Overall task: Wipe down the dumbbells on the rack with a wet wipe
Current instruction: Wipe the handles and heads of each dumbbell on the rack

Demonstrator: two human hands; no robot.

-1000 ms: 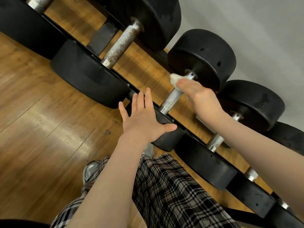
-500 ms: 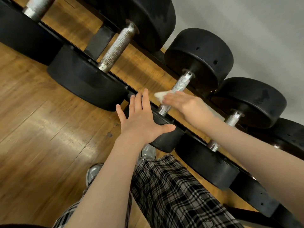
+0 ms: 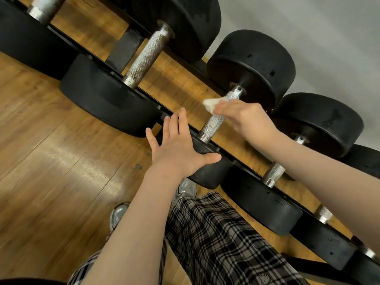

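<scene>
A row of black dumbbells lies across a black rack (image 3: 127, 46) that runs diagonally from upper left to lower right. My right hand (image 3: 246, 118) holds a crumpled white wet wipe (image 3: 211, 103) around the knurled metal handle (image 3: 213, 120) of the middle dumbbell, whose far head (image 3: 253, 66) is a thick black disc. My left hand (image 3: 178, 149) rests flat with spread fingers on that dumbbell's near head (image 3: 213, 171). A bigger dumbbell with a speckled handle (image 3: 147, 54) lies to the left.
Smaller dumbbells (image 3: 273, 173) continue to the right along the rack. A wooden floor (image 3: 51, 161) stretches to the left. My plaid shorts (image 3: 216, 243) and grey shoes (image 3: 119, 212) are below, close to the rack. A grey wall (image 3: 318, 27) stands behind.
My right hand slid the wipe down the handle toward the near head, then back up to the middle of the handle. My left hand stayed on the near head.
</scene>
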